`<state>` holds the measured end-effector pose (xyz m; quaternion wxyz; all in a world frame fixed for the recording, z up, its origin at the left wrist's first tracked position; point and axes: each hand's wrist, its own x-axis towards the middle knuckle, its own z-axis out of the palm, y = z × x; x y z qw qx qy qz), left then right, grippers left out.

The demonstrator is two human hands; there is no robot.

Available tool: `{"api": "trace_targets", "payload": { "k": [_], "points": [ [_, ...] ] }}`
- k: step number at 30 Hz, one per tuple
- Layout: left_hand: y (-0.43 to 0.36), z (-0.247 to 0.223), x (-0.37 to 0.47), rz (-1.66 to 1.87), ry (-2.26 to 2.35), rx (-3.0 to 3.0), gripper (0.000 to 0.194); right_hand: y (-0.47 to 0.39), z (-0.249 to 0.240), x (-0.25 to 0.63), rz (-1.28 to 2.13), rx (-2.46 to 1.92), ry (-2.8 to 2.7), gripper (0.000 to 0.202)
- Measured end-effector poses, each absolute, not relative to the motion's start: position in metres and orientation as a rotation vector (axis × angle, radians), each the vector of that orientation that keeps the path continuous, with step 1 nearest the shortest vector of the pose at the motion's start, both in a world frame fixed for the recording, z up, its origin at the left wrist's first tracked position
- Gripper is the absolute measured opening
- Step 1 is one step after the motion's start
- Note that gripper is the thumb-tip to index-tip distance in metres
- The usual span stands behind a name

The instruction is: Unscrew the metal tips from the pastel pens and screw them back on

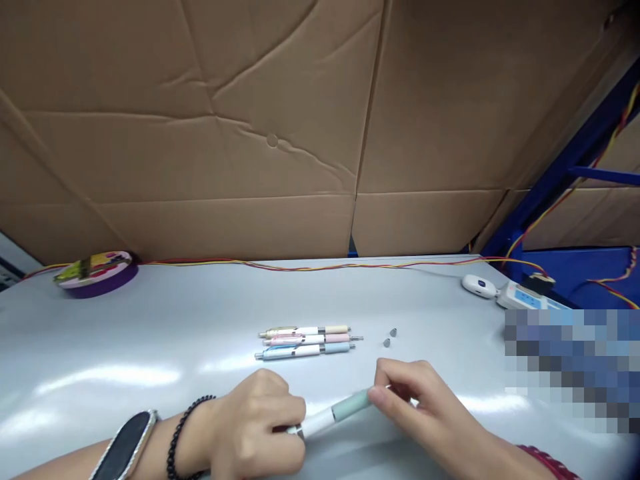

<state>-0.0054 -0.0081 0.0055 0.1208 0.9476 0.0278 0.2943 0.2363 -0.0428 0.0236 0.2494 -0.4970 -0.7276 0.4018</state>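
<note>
Pen (345, 405) above glossy table (190, 313), cardboard (270, 173) behind, blue frame (560, 175)

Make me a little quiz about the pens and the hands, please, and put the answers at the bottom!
1. How many pens lie on the table?
2. True or false: the left hand is at the white end of the held pen, and the right hand is at its green end.
3. Which color of lying pen is nearest the hands? A) yellowish B) pink C) blue

Key: 1. Three. 2. True. 3. C, the blue pen.
</note>
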Motion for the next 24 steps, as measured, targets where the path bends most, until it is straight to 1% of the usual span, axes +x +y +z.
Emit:
{"api": "trace_targets", "payload": {
  "k": [3, 7, 10, 14, 17, 19, 21, 24],
  "points": [
    [-0.008, 0.006, -0.005, 0.902, 0.064, 2.779, 0.047, -0.041, 0.022, 0.24, 1.078, -1.225, -2.009, 0.047],
    [-0.007, 0.002, -0.003, 0.963, 0.01, 2.787, 0.049, -0.036, 0.027, 0.25, 0.878, -0.984, -2.155, 0.039],
    [-0.006, -0.002, 0.0, 0.936, -0.036, 2.798, 0.051, -0.031, 0.035, 0.255, 0.775, -0.869, -2.288, 0.036],
    [-0.006, -0.004, 0.001, 0.769, -0.039, 2.9, 0.05, -0.033, 0.037, 0.252, 0.711, -0.918, -2.398, 0.042],
    [-0.007, -0.007, -0.001, 0.615, 0.041, 2.983, 0.04, -0.038, 0.027, 0.245, 0.747, -1.123, -2.395, 0.045],
    [-0.008, -0.007, -0.001, 0.501, 0.092, 3.03, 0.035, -0.04, 0.02, 0.242, 0.686, -1.182, -2.375, 0.045],
    [-0.01, -0.006, 0.0, 0.386, 0.118, 3.039, 0.037, -0.041, 0.018, 0.242, 0.544, -1.123, -2.374, 0.044],
    [-0.016, 0.0, 0.003, 0.311, 0.135, 2.953, 0.044, -0.041, 0.024, 0.243, 0.328, -0.931, -2.405, 0.044]
  ]
}}
